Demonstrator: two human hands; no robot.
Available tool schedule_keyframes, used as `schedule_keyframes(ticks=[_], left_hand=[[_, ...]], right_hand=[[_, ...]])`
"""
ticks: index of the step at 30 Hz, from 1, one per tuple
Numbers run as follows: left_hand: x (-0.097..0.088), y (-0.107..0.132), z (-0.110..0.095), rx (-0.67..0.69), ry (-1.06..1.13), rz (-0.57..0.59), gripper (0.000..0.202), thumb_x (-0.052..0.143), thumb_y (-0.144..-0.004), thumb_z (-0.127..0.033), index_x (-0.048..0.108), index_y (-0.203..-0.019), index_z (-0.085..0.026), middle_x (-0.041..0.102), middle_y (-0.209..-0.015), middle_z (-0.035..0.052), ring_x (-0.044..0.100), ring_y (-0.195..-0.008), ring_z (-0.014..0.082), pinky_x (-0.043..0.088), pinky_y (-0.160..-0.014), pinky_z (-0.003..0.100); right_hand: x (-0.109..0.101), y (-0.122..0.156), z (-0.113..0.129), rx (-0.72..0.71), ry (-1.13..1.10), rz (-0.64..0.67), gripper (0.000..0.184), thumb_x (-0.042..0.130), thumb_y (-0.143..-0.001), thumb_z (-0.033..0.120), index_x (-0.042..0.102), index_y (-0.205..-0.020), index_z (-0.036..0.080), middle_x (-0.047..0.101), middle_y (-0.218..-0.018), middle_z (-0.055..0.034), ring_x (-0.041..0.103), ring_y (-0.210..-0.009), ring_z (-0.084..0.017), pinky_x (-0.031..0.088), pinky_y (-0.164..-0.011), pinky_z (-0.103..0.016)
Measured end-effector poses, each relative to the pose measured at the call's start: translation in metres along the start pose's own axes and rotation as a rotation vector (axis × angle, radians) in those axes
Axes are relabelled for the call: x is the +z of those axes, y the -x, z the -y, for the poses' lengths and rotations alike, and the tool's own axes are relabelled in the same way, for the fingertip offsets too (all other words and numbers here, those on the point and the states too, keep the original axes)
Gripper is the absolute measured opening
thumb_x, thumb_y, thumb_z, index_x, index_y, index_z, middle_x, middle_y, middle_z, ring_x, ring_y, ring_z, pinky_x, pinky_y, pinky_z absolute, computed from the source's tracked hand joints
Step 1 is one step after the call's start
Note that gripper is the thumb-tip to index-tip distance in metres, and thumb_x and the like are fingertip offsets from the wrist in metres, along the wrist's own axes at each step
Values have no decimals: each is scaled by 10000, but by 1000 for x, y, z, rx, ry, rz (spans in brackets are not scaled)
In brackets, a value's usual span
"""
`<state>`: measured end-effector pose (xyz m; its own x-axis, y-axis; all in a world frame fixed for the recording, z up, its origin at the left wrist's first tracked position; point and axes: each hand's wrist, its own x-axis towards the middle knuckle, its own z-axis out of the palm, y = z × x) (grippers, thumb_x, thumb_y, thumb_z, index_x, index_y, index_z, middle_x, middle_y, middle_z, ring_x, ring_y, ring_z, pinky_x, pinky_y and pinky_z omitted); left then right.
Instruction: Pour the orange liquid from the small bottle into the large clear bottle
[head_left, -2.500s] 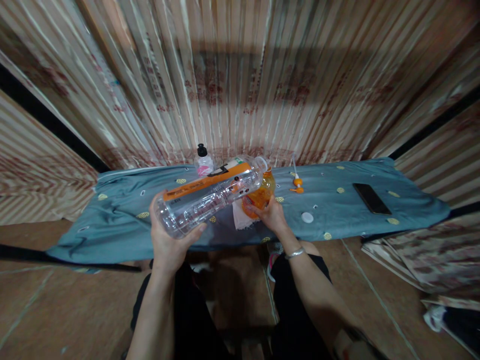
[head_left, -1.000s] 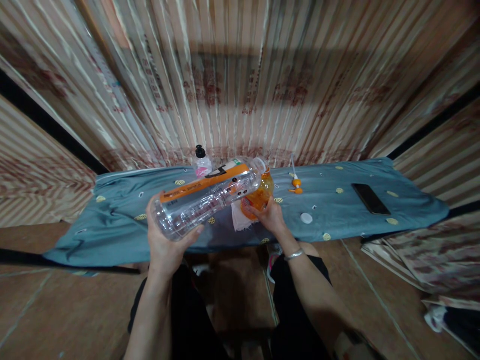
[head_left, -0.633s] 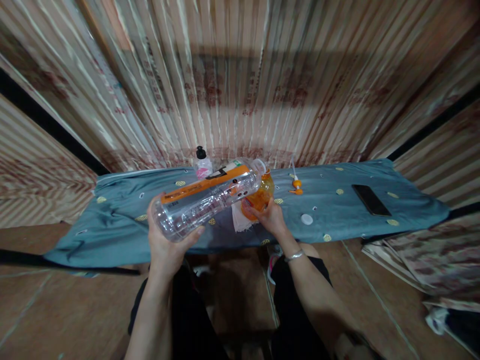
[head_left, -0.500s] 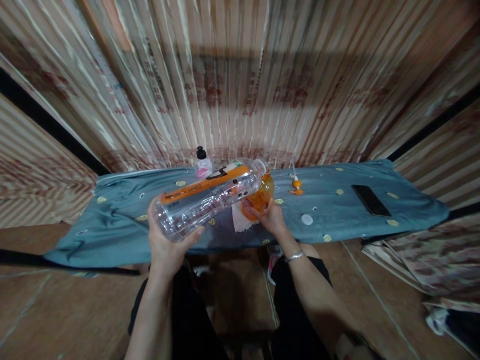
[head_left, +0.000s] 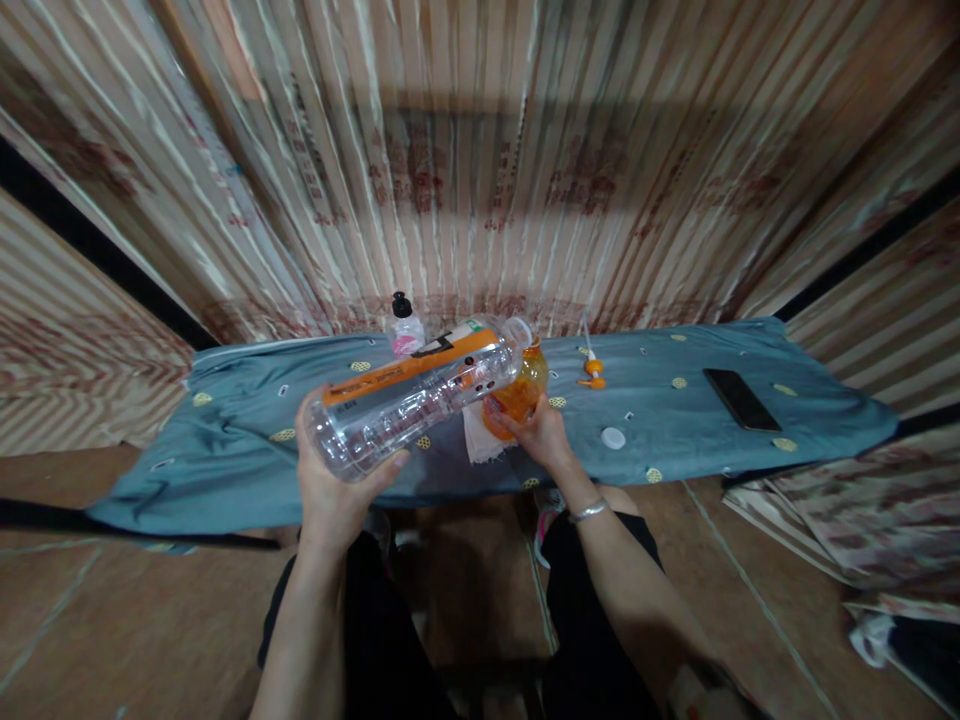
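Note:
My left hand (head_left: 335, 500) is wrapped round the base of a large clear plastic bottle (head_left: 412, 405) with an orange and grey label. The bottle lies tilted, its uncapped mouth to the right, over the top of an orange see-through bottle (head_left: 519, 398). Whether liquid runs between them is too unclear to tell. My right hand (head_left: 541, 435) grips the orange bottle near its base. Under and beside that bottle lies a white cloth (head_left: 482, 440). An orange pump head with a clear tube (head_left: 593, 372) and a white cap (head_left: 613, 438) lie to the right.
A small clear bottle with a black cap (head_left: 405, 325) stands behind the large bottle. A black phone (head_left: 741, 400) lies at the right on the blue patterned cloth (head_left: 225, 440) covering the narrow table. A striped curtain (head_left: 465, 200) hangs close behind, with dark bars (head_left: 97, 240) at the sides.

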<state>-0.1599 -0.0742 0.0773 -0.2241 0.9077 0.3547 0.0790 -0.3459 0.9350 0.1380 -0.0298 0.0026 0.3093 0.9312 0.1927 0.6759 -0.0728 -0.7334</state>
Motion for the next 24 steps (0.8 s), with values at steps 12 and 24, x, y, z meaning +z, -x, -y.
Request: schedule_keyframes(ticks=[12, 24], left_hand=[[0, -2, -1, 11, -35, 3, 1161, 1040, -489, -410, 480, -1490, -227, 559, -1532, 168, 566, -1433, 387, 426, -1250, 594], [-2, -3, 2, 8, -37, 10, 1189, 1038, -503, -418, 443, -1514, -222, 541, -1557, 178, 539, -1466, 388, 414, -1261, 581]], right_hand=[[2, 0, -2, -24, -7, -26, 793, 876, -738, 556, 576, -1362, 169, 824, -1103, -145, 808, -968, -330, 638, -809, -421], [-1, 1, 4, 10, -3, -7, 776, 873, -741, 522, 575, -1357, 155, 817, -1127, -154, 805, -1032, -351, 643, -851, -446]])
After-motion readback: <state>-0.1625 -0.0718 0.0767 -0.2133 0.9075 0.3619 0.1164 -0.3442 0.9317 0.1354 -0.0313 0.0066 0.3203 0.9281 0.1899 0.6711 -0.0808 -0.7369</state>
